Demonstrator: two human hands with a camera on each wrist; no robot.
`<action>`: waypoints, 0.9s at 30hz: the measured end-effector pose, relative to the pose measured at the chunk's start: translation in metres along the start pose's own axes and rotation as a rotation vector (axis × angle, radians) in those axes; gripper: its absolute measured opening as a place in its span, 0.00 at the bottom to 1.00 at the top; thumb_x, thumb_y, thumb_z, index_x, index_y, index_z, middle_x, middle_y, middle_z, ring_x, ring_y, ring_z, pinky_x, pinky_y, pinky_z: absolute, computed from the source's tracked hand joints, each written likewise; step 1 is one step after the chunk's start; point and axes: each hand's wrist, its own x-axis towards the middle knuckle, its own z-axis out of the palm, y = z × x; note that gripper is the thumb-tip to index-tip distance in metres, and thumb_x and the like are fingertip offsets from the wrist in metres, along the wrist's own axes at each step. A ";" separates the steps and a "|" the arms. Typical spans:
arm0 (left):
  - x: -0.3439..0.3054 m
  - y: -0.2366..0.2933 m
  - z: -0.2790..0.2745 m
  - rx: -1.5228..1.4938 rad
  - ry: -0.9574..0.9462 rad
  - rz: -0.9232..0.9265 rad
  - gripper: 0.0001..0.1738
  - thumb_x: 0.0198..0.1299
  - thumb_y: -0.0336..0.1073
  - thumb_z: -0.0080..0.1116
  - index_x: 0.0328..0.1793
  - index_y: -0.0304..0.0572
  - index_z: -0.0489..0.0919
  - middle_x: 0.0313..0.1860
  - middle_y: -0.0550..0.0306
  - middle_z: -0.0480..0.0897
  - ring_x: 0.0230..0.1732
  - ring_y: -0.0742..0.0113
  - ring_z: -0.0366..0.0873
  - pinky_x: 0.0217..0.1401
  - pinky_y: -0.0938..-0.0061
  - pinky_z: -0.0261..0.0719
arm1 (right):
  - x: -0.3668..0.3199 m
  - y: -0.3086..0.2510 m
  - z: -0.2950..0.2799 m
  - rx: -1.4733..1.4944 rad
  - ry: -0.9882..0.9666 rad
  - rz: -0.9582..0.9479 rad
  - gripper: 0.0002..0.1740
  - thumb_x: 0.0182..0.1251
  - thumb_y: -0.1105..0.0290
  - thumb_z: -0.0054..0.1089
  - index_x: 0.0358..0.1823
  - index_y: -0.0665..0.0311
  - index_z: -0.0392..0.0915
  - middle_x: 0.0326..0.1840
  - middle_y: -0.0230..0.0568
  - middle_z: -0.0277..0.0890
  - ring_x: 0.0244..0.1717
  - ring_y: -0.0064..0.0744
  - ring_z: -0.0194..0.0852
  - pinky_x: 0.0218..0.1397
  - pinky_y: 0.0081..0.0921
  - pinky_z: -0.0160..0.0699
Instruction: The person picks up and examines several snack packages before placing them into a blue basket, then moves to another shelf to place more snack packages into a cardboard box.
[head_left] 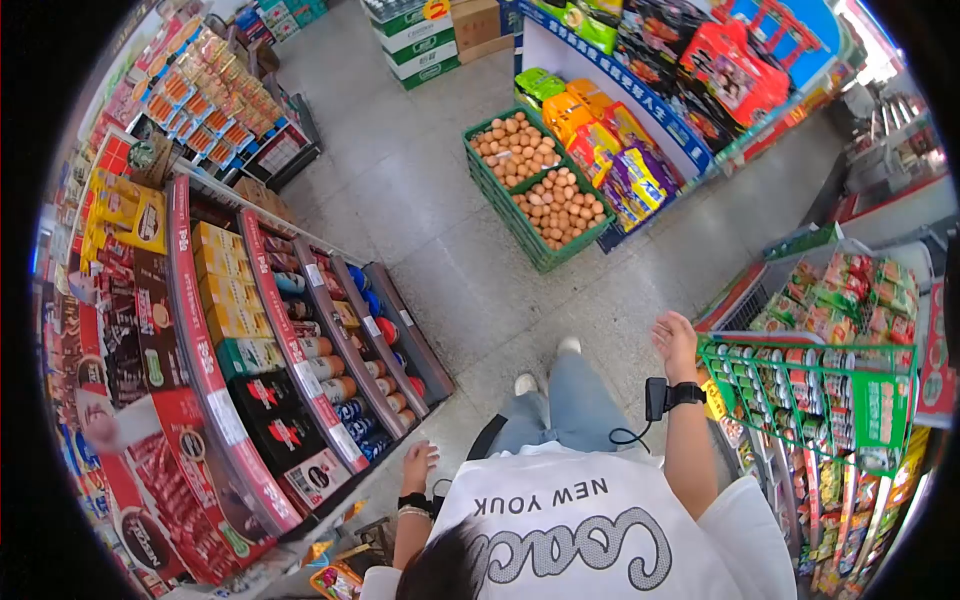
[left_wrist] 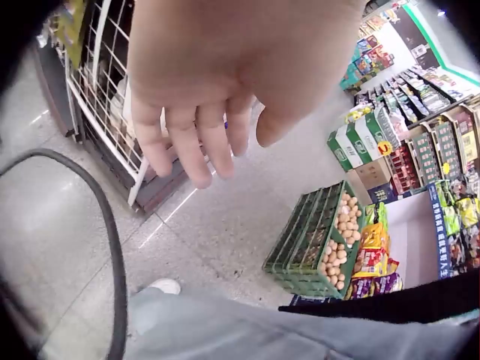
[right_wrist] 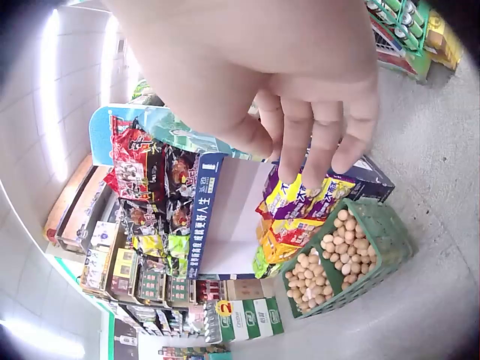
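Observation:
My left hand point(head_left: 419, 466) hangs low beside the snack shelves, its fingers loosely bent and nothing in them. In the left wrist view the same hand point(left_wrist: 232, 82) shows bare floor beyond its fingertips. On the other side my right hand point(head_left: 675, 338) is raised forward of the body, near a green wire rack point(head_left: 810, 400), and holds nothing. Its relaxed fingers point(right_wrist: 326, 135) overlap the bagged snacks in the right wrist view. Ahead on the floor stand green crates point(head_left: 540, 255) filled with brown eggs point(head_left: 560, 207).
Tiered shelves point(head_left: 270, 350) of drinks and boxes run along the left. Behind the eggs is a blue-edged display point(head_left: 620, 90) with noodle packs point(head_left: 735, 75). Stacked cartons point(head_left: 415, 45) stand at the back. Grey tiled floor point(head_left: 420, 200) lies between them.

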 end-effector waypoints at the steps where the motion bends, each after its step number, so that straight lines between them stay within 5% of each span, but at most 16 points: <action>1: 0.003 0.003 0.000 -0.022 0.015 -0.023 0.18 0.60 0.43 0.52 0.53 0.43 0.74 0.43 0.56 0.82 0.38 0.66 0.79 0.39 0.71 0.75 | 0.015 -0.002 0.009 0.032 0.024 0.034 0.16 0.64 0.63 0.54 0.51 0.57 0.70 0.41 0.36 0.75 0.42 0.32 0.74 0.44 0.30 0.73; 7: 0.048 -0.040 -0.016 0.327 0.041 0.148 0.18 0.61 0.46 0.49 0.50 0.43 0.74 0.40 0.57 0.82 0.36 0.65 0.79 0.36 0.71 0.74 | 0.149 0.014 0.086 0.125 0.039 0.203 0.15 0.63 0.63 0.53 0.51 0.56 0.70 0.43 0.38 0.74 0.44 0.34 0.72 0.46 0.32 0.71; 10: 0.090 -0.083 -0.026 0.992 0.017 0.309 0.19 0.62 0.47 0.47 0.49 0.42 0.74 0.38 0.58 0.81 0.36 0.65 0.78 0.35 0.70 0.74 | 0.191 -0.003 0.165 0.028 -0.040 0.247 0.13 0.63 0.63 0.52 0.48 0.57 0.70 0.43 0.37 0.74 0.44 0.34 0.72 0.47 0.32 0.71; 11: 0.081 -0.054 -0.015 1.349 0.036 0.474 0.19 0.62 0.48 0.46 0.49 0.42 0.74 0.37 0.58 0.81 0.36 0.65 0.78 0.34 0.70 0.74 | 0.197 -0.016 0.200 0.016 -0.050 0.267 0.12 0.63 0.64 0.52 0.47 0.57 0.71 0.42 0.37 0.75 0.43 0.33 0.73 0.45 0.32 0.72; 16: 0.102 0.000 0.007 0.722 0.042 0.027 0.18 0.62 0.47 0.47 0.48 0.42 0.75 0.36 0.59 0.80 0.35 0.66 0.78 0.34 0.70 0.74 | 0.278 -0.045 0.353 -0.169 -0.325 0.288 0.13 0.63 0.67 0.52 0.47 0.61 0.71 0.40 0.37 0.76 0.34 0.27 0.75 0.35 0.23 0.73; 23: 0.159 0.116 0.052 0.087 0.166 -0.158 0.17 0.61 0.47 0.47 0.46 0.43 0.75 0.34 0.60 0.80 0.34 0.68 0.78 0.33 0.70 0.75 | 0.286 -0.078 0.605 -0.354 -0.584 0.168 0.08 0.65 0.66 0.52 0.44 0.58 0.72 0.35 0.35 0.77 0.33 0.25 0.76 0.33 0.22 0.74; 27: 0.207 0.190 0.038 -0.259 0.201 -0.232 0.16 0.61 0.46 0.48 0.45 0.44 0.76 0.33 0.60 0.79 0.33 0.69 0.77 0.33 0.70 0.75 | 0.283 -0.079 0.700 -0.390 -0.654 0.112 0.10 0.66 0.68 0.50 0.47 0.60 0.71 0.37 0.37 0.77 0.35 0.28 0.76 0.36 0.23 0.75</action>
